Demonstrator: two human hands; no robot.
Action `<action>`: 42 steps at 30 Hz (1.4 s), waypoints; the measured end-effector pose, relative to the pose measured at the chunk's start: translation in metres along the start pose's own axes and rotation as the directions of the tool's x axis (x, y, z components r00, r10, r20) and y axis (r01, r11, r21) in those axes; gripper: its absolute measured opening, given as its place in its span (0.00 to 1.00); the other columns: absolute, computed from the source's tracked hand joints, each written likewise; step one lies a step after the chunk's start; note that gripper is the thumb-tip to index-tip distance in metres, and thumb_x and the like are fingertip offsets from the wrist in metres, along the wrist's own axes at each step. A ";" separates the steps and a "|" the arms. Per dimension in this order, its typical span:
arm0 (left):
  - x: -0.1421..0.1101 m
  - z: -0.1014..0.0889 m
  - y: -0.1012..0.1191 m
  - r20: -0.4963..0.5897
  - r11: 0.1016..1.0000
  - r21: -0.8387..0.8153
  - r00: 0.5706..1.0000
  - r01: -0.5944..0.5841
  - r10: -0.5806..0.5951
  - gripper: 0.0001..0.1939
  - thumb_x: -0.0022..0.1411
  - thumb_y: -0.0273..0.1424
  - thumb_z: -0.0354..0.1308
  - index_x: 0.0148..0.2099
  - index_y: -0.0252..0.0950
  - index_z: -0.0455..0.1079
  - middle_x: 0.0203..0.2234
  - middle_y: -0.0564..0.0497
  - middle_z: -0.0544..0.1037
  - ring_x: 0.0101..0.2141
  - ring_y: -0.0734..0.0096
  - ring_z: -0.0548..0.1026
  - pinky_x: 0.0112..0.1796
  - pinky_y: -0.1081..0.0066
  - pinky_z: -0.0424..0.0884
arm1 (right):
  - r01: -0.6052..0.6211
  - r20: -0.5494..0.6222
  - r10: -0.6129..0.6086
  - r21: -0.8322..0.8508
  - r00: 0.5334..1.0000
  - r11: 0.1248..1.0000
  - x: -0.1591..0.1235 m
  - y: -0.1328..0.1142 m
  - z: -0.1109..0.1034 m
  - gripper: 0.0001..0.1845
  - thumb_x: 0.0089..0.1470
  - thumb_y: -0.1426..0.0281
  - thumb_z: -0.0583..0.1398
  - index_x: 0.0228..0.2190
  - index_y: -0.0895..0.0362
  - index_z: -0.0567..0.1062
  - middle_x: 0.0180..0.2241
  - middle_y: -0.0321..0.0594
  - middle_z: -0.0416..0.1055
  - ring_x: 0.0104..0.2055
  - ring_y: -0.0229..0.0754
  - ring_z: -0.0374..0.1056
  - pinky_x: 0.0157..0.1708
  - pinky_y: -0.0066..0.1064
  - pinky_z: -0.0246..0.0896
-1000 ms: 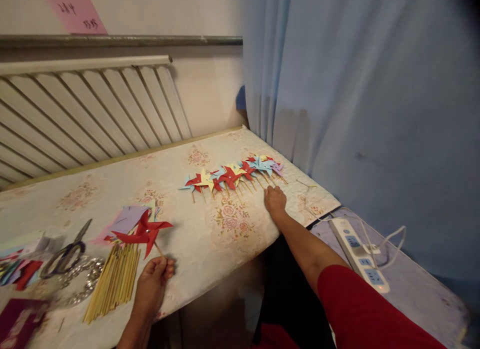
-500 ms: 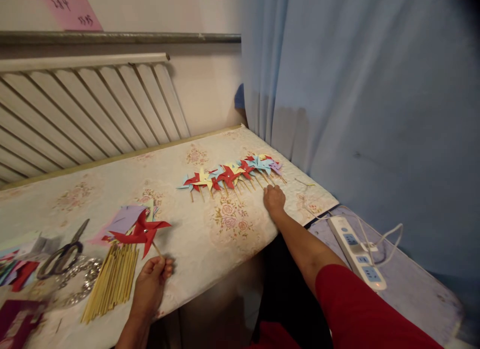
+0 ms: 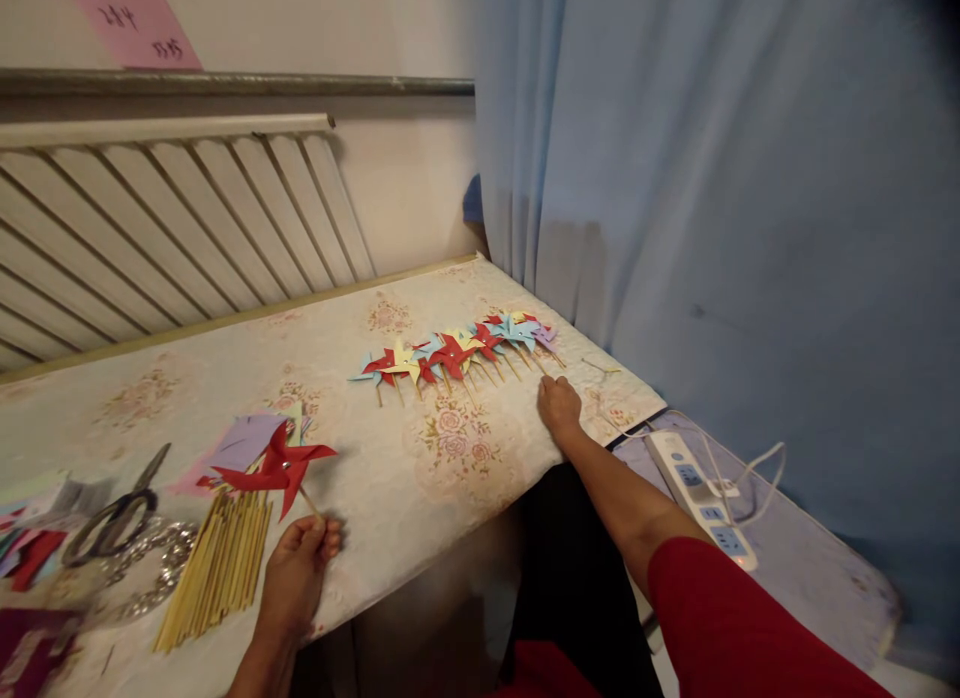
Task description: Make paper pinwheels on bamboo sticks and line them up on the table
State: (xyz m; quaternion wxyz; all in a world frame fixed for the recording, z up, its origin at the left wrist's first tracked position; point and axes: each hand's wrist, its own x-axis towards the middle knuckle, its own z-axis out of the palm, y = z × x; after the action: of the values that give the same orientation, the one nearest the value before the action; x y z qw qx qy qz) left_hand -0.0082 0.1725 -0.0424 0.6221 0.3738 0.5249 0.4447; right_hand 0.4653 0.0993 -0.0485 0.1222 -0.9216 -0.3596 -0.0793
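My left hand (image 3: pixel 298 568) is closed on the thin stick of a red paper pinwheel (image 3: pixel 285 466), holding it up over the near part of the table. To the right, my right hand (image 3: pixel 560 406) has its fingers curled at the lower end of the stick of a light blue pinwheel (image 3: pixel 519 330). That pinwheel lies near the right end of an overlapping row of red, yellow, blue and purple pinwheels. A large red pinwheel (image 3: pixel 454 355) lies mid-row. Below the held pinwheel is a bundle of wooden sticks (image 3: pixel 217 568), with purple paper (image 3: pixel 251 440) behind it.
Scissors (image 3: pixel 120 513) and a pile of shiny metal pieces (image 3: pixel 154 563) lie at the left on the flowered tablecloth (image 3: pixel 367 488). A power strip (image 3: pixel 701 493) with a white cable sits right of the table. A blue curtain (image 3: pixel 712 228) hangs behind; a radiator (image 3: pixel 165 218) lines the wall.
My right hand has shifted slightly to the right, towards the end of the light blue pinwheel's stick. The left hand still holds the red pinwheel. The view has moved a little.
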 end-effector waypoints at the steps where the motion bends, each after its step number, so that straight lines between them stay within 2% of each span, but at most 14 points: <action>1: 0.000 0.000 0.000 0.002 1.000 -0.003 1.000 0.001 -0.001 0.12 0.46 0.30 0.67 0.33 0.33 0.69 0.26 0.51 0.76 0.24 0.78 0.70 0.25 0.78 0.68 | -0.002 -0.002 0.002 -0.001 1.000 1.000 0.000 0.000 0.000 0.20 0.65 0.62 0.45 0.45 0.57 0.72 0.40 0.47 0.68 0.40 0.43 0.67 0.37 0.31 0.55; 10: 0.003 -0.003 -0.003 0.011 1.000 -0.013 1.000 0.005 -0.005 0.16 0.44 0.31 0.70 0.34 0.34 0.69 0.25 0.52 0.76 0.25 0.78 0.70 0.26 0.80 0.68 | -0.063 -0.045 0.064 0.026 0.997 0.998 0.007 -0.004 0.006 0.18 0.65 0.63 0.46 0.43 0.58 0.72 0.40 0.48 0.69 0.41 0.45 0.69 0.38 0.33 0.57; 17: 0.006 -0.007 -0.006 0.016 1.000 -0.018 1.000 0.018 -0.018 0.15 0.45 0.32 0.69 0.34 0.34 0.69 0.26 0.52 0.76 0.25 0.78 0.70 0.26 0.80 0.69 | -0.093 -0.046 0.094 0.036 0.994 0.995 0.009 -0.004 0.007 0.18 0.64 0.63 0.47 0.42 0.58 0.72 0.41 0.49 0.69 0.41 0.46 0.69 0.37 0.33 0.58; 24: 0.004 -0.005 -0.006 0.001 1.000 0.016 1.000 -0.009 0.009 0.16 0.46 0.33 0.69 0.35 0.34 0.69 0.26 0.52 0.76 0.25 0.79 0.70 0.27 0.79 0.69 | -0.070 -0.035 0.072 0.071 0.997 0.995 0.003 -0.003 0.003 0.15 0.64 0.65 0.49 0.43 0.59 0.71 0.41 0.49 0.70 0.43 0.44 0.68 0.39 0.32 0.56; 35: -0.003 0.005 -0.003 0.057 0.994 0.079 0.996 -0.071 0.067 0.19 0.44 0.38 0.68 0.34 0.33 0.67 0.22 0.54 0.74 0.20 0.79 0.66 0.21 0.78 0.62 | -0.021 0.000 0.022 0.219 1.000 0.976 -0.036 -0.012 0.000 0.11 0.60 0.71 0.51 0.39 0.57 0.73 0.39 0.42 0.73 0.40 0.40 0.68 0.35 0.28 0.53; 42: -0.013 0.028 -0.011 0.153 0.996 0.067 0.987 -0.066 0.055 0.20 0.45 0.41 0.66 0.33 0.33 0.66 0.21 0.54 0.73 0.18 0.79 0.65 0.20 0.76 0.61 | 0.054 0.019 -0.060 0.231 0.998 0.972 -0.063 -0.036 -0.006 0.13 0.61 0.71 0.51 0.32 0.57 0.75 0.34 0.43 0.74 0.34 0.39 0.67 0.32 0.28 0.50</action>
State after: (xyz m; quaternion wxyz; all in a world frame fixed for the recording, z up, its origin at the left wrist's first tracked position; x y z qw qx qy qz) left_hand 0.0205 0.1566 -0.0435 0.6325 0.4445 0.4801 0.4146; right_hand 0.3947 0.0831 -0.0512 0.2211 -0.8915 -0.3944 -0.0287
